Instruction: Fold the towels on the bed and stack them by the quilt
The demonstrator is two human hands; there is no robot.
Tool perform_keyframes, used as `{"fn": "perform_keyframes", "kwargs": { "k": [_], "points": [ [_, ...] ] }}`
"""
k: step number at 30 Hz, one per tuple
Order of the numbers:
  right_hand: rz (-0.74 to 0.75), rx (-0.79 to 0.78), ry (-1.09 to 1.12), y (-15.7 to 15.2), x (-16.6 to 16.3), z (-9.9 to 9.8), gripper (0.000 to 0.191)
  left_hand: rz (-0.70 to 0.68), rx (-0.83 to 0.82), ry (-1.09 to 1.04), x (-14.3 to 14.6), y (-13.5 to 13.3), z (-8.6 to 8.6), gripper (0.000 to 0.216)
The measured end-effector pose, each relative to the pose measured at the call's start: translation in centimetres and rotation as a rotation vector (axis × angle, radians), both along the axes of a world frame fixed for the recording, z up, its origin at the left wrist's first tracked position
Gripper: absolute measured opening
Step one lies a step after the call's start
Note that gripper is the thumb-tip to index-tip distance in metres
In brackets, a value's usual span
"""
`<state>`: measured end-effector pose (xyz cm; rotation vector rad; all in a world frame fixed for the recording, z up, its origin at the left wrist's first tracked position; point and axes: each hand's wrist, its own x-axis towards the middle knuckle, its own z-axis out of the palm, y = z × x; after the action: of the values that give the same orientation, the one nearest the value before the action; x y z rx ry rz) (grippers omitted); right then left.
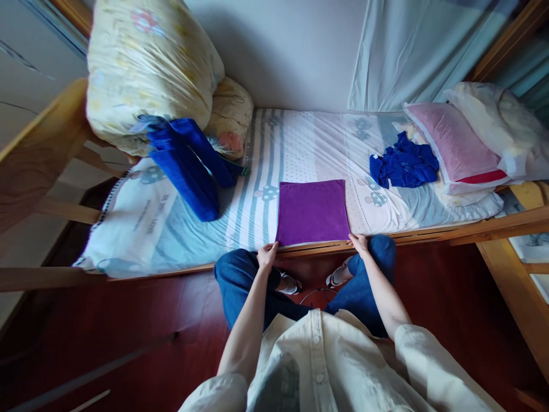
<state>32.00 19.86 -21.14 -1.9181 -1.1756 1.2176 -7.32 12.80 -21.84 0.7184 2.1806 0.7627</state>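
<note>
A square purple cloth [313, 212] lies spread flat on the bed, its near edge along the bed's front rail. My left hand [267, 256] pinches the near left corner between thumb and fingers. At the near right corner, my right hand [358, 243] grips the cloth the same way. The cloth looks smooth, with its far corners resting on the patterned bed sheet [313, 137].
To the left, blue folded cloths [184, 166] lie beside a large yellow quilt bundle [150, 74]. A crumpled blue cloth [405, 162] sits on the right near a pink pillow [454, 140]. A wooden rail [429, 233] edges the bed.
</note>
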Motion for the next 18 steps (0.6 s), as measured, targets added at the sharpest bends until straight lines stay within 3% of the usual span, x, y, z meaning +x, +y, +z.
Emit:
{"fn": "perform_keyframes", "kwargs": {
  "k": [4,10,14,18],
  "points": [
    [-0.028,0.002,0.053,-0.5,-0.2,0.7,0.028,0.017,0.005,-0.018,0.2,-0.3,0.4,0.033],
    [-0.074,0.068,0.125,-0.1,-0.4,1.3,0.042,0.066,0.099,-0.015,0.0,0.0,1.6,0.033],
    [-0.079,0.108,0.161,0.3,-0.4,1.4,0.047,-0.032,0.234,-0.095,-0.1,0.7,2.2,0.043],
    [-0.043,0.155,0.192,0.4,-0.4,1.5,0.048,-0.112,0.235,-0.169,-0.4,1.7,2.6,0.048]
  ]
}}
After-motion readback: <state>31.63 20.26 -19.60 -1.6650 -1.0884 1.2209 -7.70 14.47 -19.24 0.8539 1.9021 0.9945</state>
